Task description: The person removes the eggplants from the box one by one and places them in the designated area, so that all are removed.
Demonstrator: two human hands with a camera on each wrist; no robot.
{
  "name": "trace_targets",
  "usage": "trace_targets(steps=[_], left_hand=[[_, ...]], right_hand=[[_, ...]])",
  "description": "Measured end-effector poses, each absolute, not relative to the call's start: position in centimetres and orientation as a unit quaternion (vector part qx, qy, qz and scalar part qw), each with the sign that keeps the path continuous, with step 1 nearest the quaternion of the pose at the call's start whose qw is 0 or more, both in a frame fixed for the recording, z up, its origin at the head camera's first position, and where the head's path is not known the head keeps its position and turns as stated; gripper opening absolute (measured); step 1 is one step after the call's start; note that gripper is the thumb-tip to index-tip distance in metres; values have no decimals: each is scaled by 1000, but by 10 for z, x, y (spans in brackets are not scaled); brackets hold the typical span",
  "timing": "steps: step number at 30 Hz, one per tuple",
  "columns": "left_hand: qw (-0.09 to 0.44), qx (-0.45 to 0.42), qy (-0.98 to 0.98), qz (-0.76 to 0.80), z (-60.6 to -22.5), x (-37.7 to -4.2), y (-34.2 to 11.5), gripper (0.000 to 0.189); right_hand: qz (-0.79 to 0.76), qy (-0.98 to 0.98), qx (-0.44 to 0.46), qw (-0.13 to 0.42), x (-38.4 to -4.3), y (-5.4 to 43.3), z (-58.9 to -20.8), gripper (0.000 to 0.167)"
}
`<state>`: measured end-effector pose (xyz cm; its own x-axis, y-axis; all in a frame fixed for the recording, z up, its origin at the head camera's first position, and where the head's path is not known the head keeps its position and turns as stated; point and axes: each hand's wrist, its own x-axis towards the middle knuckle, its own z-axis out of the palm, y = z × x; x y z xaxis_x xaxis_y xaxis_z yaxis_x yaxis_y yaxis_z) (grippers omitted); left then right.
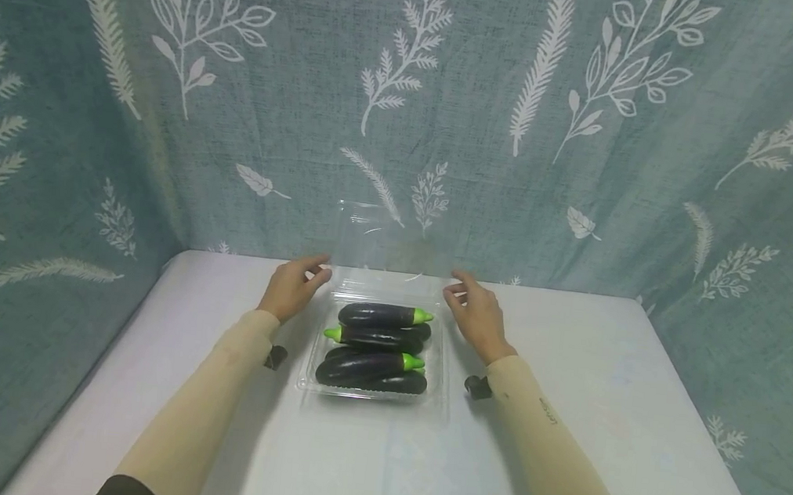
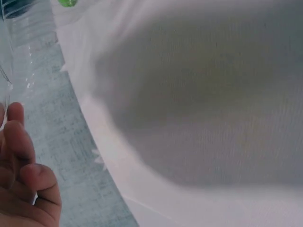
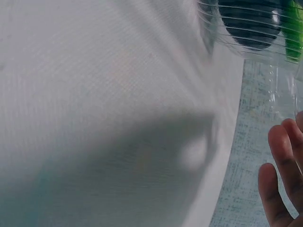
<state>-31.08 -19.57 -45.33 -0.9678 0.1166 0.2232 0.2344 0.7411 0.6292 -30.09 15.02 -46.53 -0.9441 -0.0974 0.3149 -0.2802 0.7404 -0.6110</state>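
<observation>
A clear plastic clamshell box (image 1: 310, 377) sits on the table with its lid (image 1: 382, 250) raised upright at the back. Inside lie several dark eggplants (image 1: 376, 315) with bright green stem ends, stacked crosswise. My left hand (image 1: 294, 287) is at the lid's left edge, fingers loosely bent and fingertips close to the plastic. At the lid's right edge is my right hand (image 1: 479, 311), its fingers relaxed and reaching toward the plastic. In the right wrist view, the box's ribbed side (image 3: 251, 28) shows above the right fingers (image 3: 279, 142).
The white table (image 1: 377, 474) ends at a green-blue curtain (image 1: 309, 114) with white leaf prints, which hangs behind it and on both sides. A small dark wrist device (image 1: 277, 357) is under the left wrist, another (image 1: 478, 387) under the right.
</observation>
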Motion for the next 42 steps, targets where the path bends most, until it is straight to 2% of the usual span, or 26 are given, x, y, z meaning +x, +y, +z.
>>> trace_targets(steps=[10, 19, 27, 35, 42], left_hand=[[42, -87, -938, -333, -442, -308, -205, 53], [46, -85, -949, -300, -448, -276, -224, 58], [54, -77, -937, -336, -447, -234, -237, 64], [151, -156, -958, -190, -453, -192, -238, 62], [126, -194, -955, -188, -457, -169, -225, 87]], right_hand=[[374, -913, 94, 130, -299, 155, -465, 43], [395, -909, 69, 111, -285, 171, -479, 46], [406, -906, 68, 101, -276, 194, -477, 50], [399, -905, 88, 122, -276, 206, -460, 66], [381, -905, 152, 111, -265, 181, -433, 78]])
